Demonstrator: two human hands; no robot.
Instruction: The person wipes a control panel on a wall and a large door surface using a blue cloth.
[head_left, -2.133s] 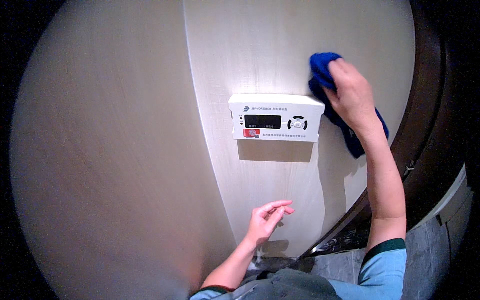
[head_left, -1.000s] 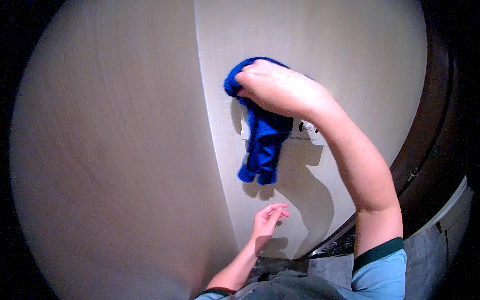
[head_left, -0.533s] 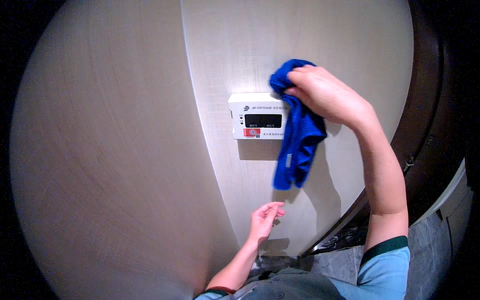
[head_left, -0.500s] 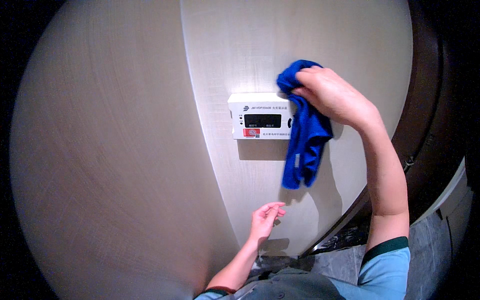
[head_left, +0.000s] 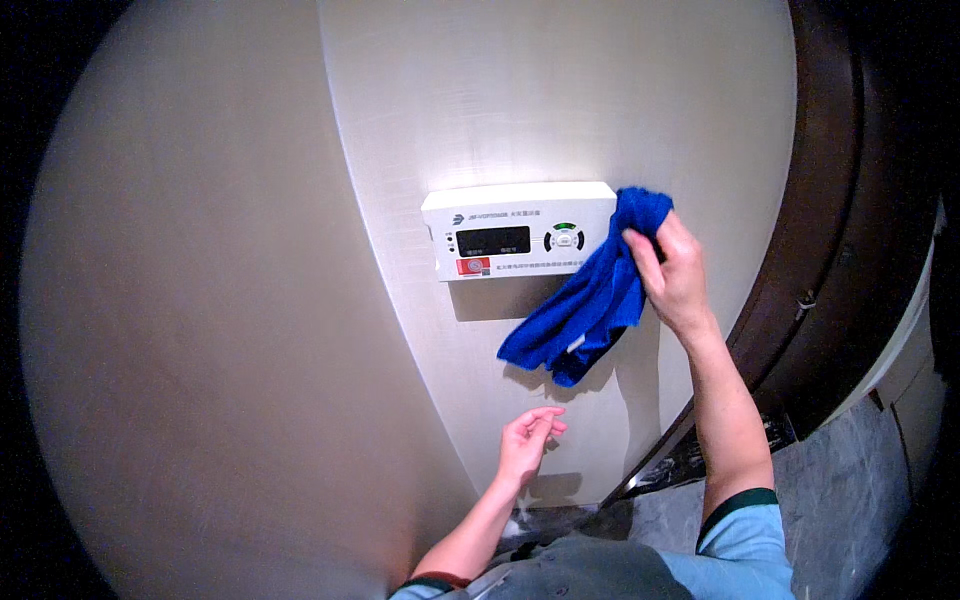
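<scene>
Right hand holds a blue cloth at the white box; empty left hand below it. Wiping looks unfinished.

Noted on front of white wall box: dark emblem and top line of letters, digits and characters. Faint characters along bottom of dark screen; tiny marks by round buttons, too small to read. Below screen, red sticker with pale round seal; to the right, second line of characters, reaching blue cloth. On cloth, white tag, likewise unreadable.
</scene>
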